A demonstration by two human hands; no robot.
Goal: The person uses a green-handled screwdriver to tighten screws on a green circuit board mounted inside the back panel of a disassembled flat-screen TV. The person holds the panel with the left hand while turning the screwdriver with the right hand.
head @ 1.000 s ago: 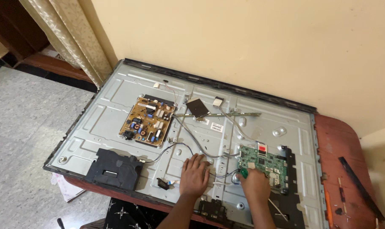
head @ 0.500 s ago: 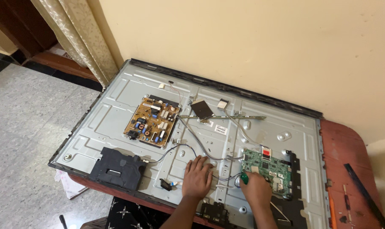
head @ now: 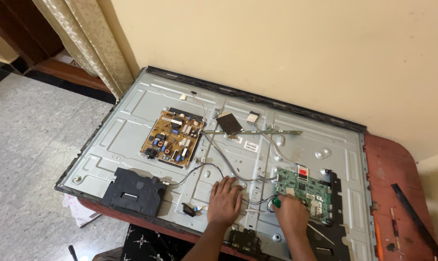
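Nearest me, my right hand [head: 290, 212] is closed around a green-handled screwdriver [head: 276, 202] at the left edge of the green circuit board [head: 306, 189], while my left hand [head: 225, 199] lies flat, fingers spread, on the grey metal back panel [head: 132, 121]. I judge the board thin and fragile, best held by its edges. Beyond sits the brown power board [head: 172, 138].

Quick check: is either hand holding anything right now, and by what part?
The right hand grips a green-handled tool by its handle, beside the green circuit board; its tip is hidden. The left hand holds nothing, resting flat on the metal back panel.
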